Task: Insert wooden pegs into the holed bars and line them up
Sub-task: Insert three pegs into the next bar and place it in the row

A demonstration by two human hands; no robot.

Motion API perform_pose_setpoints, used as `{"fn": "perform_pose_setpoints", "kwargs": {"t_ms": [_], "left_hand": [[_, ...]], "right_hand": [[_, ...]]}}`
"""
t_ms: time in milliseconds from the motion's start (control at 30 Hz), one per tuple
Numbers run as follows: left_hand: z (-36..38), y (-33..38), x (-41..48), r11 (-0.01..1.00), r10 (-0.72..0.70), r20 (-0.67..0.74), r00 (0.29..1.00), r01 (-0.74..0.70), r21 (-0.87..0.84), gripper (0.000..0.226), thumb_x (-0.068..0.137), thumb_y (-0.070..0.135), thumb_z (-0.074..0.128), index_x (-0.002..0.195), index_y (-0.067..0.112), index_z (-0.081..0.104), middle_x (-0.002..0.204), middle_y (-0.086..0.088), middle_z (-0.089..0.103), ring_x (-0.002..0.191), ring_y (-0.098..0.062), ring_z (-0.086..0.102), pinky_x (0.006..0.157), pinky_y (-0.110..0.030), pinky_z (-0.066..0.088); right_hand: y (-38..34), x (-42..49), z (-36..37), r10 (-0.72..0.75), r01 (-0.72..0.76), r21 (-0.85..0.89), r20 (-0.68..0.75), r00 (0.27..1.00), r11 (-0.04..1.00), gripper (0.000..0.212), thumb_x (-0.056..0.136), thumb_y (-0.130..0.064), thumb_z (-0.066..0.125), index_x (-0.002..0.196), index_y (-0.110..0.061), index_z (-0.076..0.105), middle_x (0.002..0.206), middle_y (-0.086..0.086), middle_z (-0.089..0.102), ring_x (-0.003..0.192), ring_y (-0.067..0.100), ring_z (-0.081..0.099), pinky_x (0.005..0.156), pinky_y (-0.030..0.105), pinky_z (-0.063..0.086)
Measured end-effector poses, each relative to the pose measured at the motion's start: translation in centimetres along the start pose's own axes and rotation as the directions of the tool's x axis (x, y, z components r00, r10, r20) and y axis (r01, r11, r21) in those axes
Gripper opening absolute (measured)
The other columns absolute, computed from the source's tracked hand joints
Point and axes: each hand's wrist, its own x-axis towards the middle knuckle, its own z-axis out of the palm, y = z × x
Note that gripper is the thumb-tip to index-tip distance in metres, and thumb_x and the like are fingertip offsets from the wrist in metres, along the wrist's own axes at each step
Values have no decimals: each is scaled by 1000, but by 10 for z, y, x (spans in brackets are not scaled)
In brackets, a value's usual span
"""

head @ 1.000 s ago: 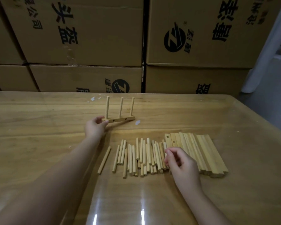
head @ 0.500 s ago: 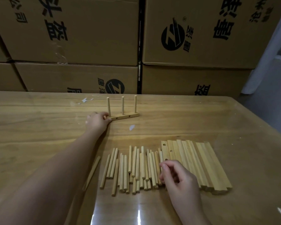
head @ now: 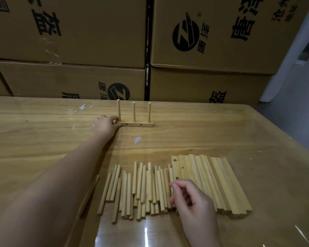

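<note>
You have one bar (head: 137, 124) done: three pegs (head: 133, 112) stand upright in it near the table's (head: 34, 139) far edge, and your left hand (head: 104, 125) pinches its left end. By my reckoning, all the rest is still to do. The loose pegs (head: 141, 189) lie heaped by the near edge, with the spare bars (head: 212, 182) packed just right of them. Your right hand (head: 191, 200) hovers curled where the two meet; I cannot tell whether it holds a peg. The table is glossy wood with pale smears, and cartons (head: 78, 41) are stacked behind it.

Left hand (head: 104, 126) reaches far forward, fingers curled gripping; right hand (head: 189, 198) hovers close, fingers perhaps pinching.
</note>
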Motion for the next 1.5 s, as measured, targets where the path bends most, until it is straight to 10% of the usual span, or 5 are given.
{"fn": "perform_pose_setpoints", "kwargs": {"t_ms": [500, 867, 1033, 1500], "left_hand": [[-16, -2, -25, 975, 25, 26, 999, -19, -223, 51, 91, 34, 62, 137, 19, 46, 118, -8, 59, 116, -26, 49, 102, -45, 43], [-81, 9, -165, 765, 66, -40, 997, -76, -640, 15, 97, 14, 50, 104, 22, 61, 89, 4, 63, 85, -5, 60, 70, -15, 43], [-65, 31, -256, 689, 139, 110, 984, -16, -724, 18, 96, 17, 52, 93, 31, 62, 84, 6, 65, 77, -1, 62, 69, -16, 47], [-47, 19, -301, 590, 161, -68, 985, -151, -793, 26, 92, 4, 55, 89, 27, 66, 71, 9, 67, 68, -3, 63, 63, -14, 48]], "right_hand": [[0, -1, -1, 24, -25, 9, 41, 999, 1000, 13, 86, -32, 49, 89, -35, 62, 74, -17, 63, 67, 3, 63, 56, 14, 49], [1, -3, 0, 42, -41, -25, 43, 998, 999, 24, 88, -17, 58, 84, -40, 58, 75, -18, 63, 67, 3, 62, 54, 10, 45], [-3, -3, 0, 22, -22, -41, 15, 1000, 999, 23, 88, -13, 60, 82, -35, 59, 67, -14, 61, 63, 3, 60, 51, 9, 42], [-11, -2, -8, 59, -76, -82, -187, 981, 994, 13, 91, -11, 54, 98, -11, 65, 89, -6, 60, 80, 12, 59, 65, 21, 46]]}}
